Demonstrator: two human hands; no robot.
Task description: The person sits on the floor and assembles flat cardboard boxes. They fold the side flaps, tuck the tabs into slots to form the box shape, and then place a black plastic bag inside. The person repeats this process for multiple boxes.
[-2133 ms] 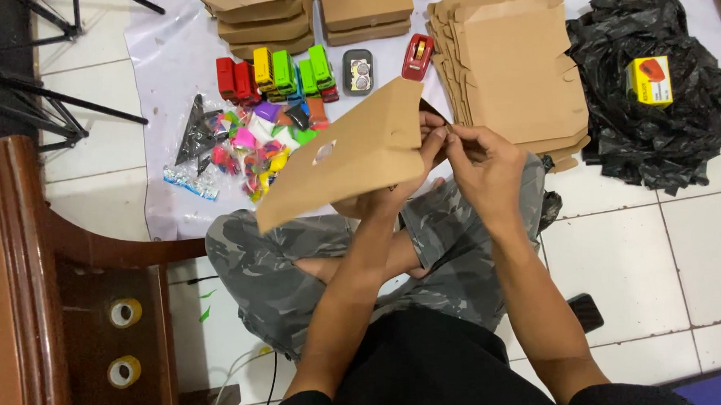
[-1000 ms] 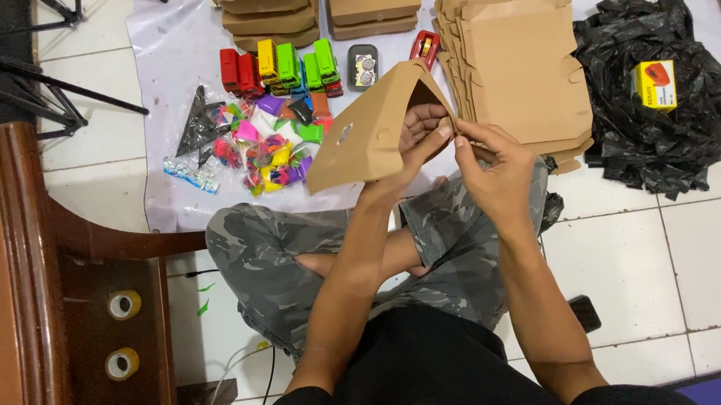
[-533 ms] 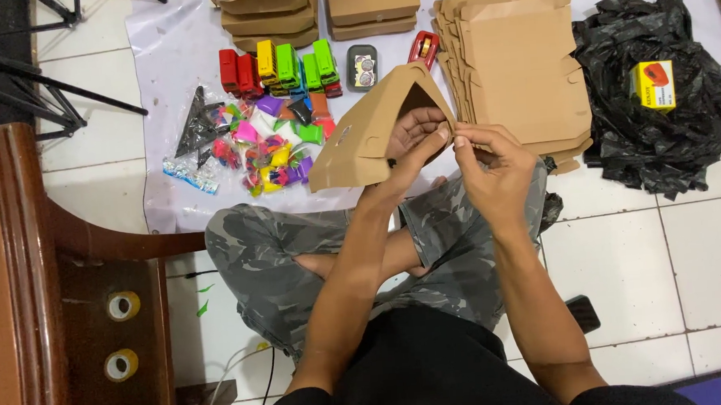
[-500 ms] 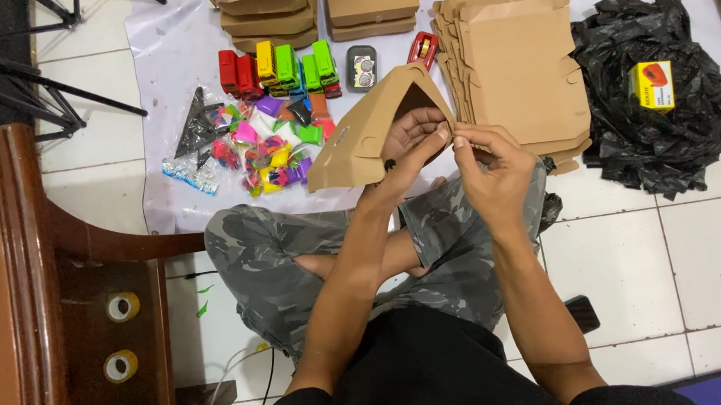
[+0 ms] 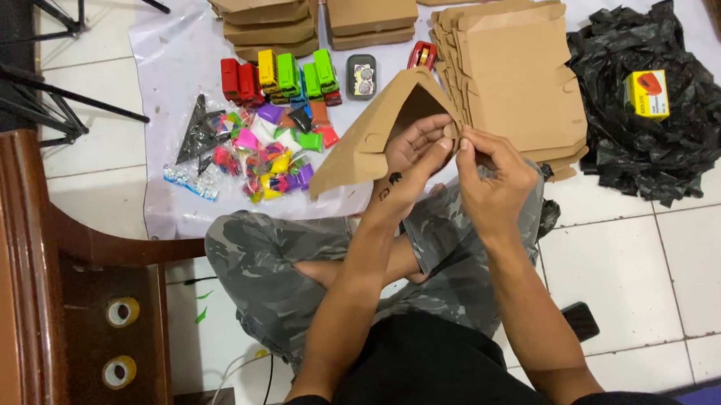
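Note:
I sit cross-legged on a tiled floor and hold a brown cardboard box blank (image 5: 373, 132), folded into a tent shape, above my knees. My left hand (image 5: 416, 142) is inside the fold, fingers gripping its right edge. My right hand (image 5: 491, 179) pinches the same edge from outside, thumb and fingers closed on a flap. A stack of flat brown box blanks (image 5: 518, 75) lies just beyond my hands.
A clear plastic sheet (image 5: 173, 81) holds coloured toy vehicles (image 5: 280, 75), small bright pieces (image 5: 267, 154) and folded boxes (image 5: 367, 9). A black plastic bag (image 5: 661, 137) with a yellow box (image 5: 647, 93) lies right. A wooden furniture piece (image 5: 28, 286) with tape rolls (image 5: 122, 311) stands left. A black stand (image 5: 33, 80) is far left.
The cardboard blank went from a flat sheet held at an angle to a folded tent shape. My left hand moved inside the fold; my right hand stays pinching the right edge.

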